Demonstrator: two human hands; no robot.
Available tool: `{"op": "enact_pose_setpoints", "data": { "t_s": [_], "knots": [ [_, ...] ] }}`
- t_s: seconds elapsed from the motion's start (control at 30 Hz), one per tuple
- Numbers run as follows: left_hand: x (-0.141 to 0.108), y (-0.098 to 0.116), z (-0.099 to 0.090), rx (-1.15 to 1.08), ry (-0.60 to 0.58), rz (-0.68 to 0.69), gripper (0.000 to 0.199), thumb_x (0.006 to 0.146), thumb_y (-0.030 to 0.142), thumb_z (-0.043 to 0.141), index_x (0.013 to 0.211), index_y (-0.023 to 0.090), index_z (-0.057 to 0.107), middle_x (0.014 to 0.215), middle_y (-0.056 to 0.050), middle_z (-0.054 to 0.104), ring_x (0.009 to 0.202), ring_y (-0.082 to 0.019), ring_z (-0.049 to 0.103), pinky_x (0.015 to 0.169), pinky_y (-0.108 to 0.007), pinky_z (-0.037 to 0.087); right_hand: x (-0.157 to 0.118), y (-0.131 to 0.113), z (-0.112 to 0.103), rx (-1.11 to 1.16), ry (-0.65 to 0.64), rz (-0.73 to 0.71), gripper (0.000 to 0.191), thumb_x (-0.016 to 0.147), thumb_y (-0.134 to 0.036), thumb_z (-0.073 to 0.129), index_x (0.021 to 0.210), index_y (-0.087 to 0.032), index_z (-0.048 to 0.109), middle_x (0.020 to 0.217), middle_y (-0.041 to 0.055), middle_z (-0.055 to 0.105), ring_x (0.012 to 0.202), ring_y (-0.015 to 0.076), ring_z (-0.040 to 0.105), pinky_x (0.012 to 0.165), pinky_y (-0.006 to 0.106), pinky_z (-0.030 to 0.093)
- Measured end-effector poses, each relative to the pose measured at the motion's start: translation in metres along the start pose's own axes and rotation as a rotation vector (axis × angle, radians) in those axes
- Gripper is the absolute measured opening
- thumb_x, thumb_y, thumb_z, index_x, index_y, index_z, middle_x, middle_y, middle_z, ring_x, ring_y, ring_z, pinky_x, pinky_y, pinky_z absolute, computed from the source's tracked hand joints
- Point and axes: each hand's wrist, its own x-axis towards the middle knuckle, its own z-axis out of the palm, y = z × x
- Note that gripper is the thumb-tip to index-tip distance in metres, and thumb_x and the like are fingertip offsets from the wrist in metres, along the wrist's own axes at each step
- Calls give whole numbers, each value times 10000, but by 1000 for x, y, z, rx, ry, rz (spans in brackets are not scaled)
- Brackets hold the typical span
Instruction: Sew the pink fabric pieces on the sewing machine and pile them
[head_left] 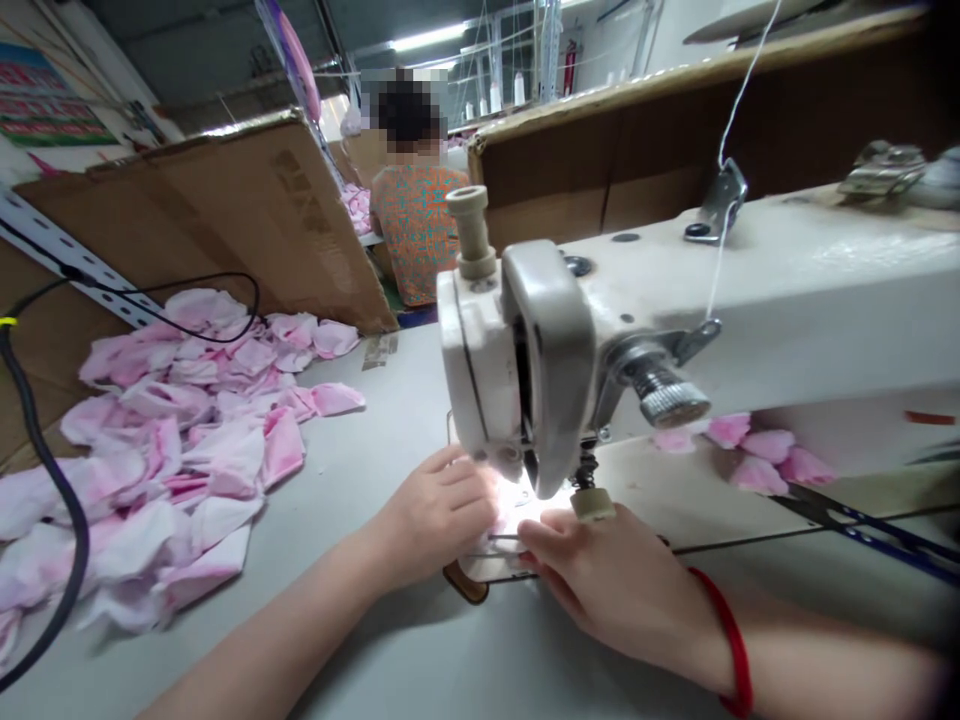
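Note:
A white sewing machine [750,290] stands in front of me, its lamp glaring over the needle area. My left hand [450,510] is closed at the left of the needle area, its curled fingers on a small piece of pink fabric [496,488], mostly hidden by the hand and the glare. On the right side, my right hand [607,575] is closed too, thumb and fingers bent together beside the metal needle plate [495,568]. Whatever its fingertips pinch is hidden. A red band circles the right wrist.
Pink and white fabric pieces [202,440] lie heaped on the left of the table. A black cable [71,510] hangs over them. Behind the machine arm are several small pink pieces [761,455] and blue-black scissors [870,525]. Cardboard panels [225,220] stand behind; a person [420,225] sits beyond.

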Motion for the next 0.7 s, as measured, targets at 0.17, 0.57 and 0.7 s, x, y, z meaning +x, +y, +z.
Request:
{"op": "enact_pose_setpoints", "data": {
  "t_s": [0.17,0.57,0.7],
  "knots": [
    [0,-2,6,-101,-98,-140,160,795,192,402,768,184,559,755,3,599,698,-130,503,664,-255,389,-3,16,-4,12,-42,-32,162,784,-324,416,824,-225,538,686,-9,606,575,152,528,484,283,205],
    [-5,1,10,-114,17,-136,205,772,167,393,878,209,564,789,-3,612,714,-146,506,672,-284,387,4,10,12,-19,17,-81,248,790,-264,377,984,-200,518,637,-11,597,535,147,521,470,283,226],
    [-2,-1,9,-74,22,-64,209,799,186,379,908,200,557,860,1,619,765,-162,487,717,-313,377,0,4,19,-63,61,-165,320,791,-226,372,1087,-123,438,657,9,590,510,142,498,452,294,217]
  ]
}}
